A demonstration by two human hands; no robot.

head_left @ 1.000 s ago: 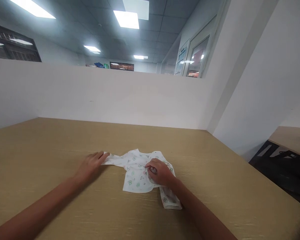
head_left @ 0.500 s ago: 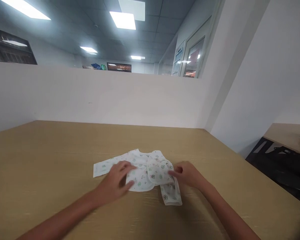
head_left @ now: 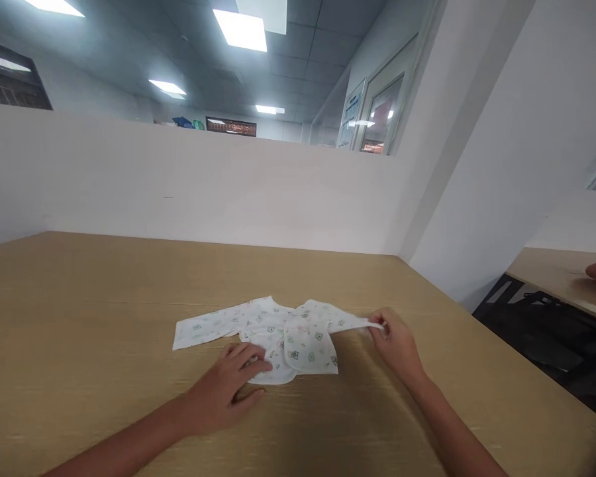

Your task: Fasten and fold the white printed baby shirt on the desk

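Light brown tabletop (head_left: 104, 278) was bounded behind the printed shirt (head_left: 308, 341) by a white partition (head_left: 218, 192) and, to its right, by a slanting edge (head_left: 457, 307), both set apart from it. Its left sleeve (head_left: 203, 328) was laid outward; its right sleeve (head_left: 345, 322) was pinched at the end by the right hand (head_left: 395, 341). Over its lower left front, the left hand (head_left: 226, 391) was held loosely open, fingers slightly bent.
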